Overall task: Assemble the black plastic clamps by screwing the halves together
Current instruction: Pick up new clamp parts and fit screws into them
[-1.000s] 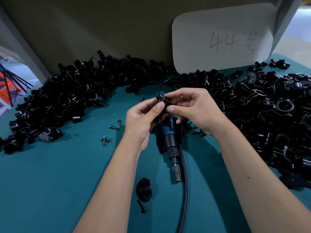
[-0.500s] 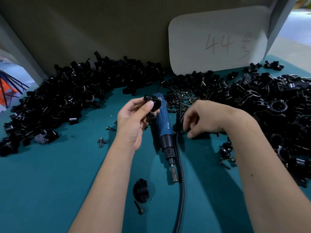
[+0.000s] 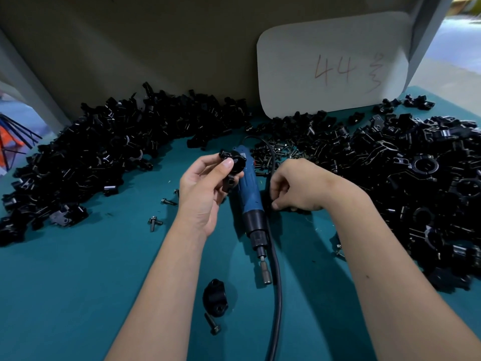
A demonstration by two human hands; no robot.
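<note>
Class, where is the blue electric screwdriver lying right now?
The blue electric screwdriver lies on the teal table between both hands, bit pointing toward the person, its black cable alongside.

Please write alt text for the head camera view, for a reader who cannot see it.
A person's left hand holds a black plastic clamp above a teal table, while the right hand reaches down beside a blue electric screwdriver lying there. Piles of black clamp parts surround the work area.
</note>
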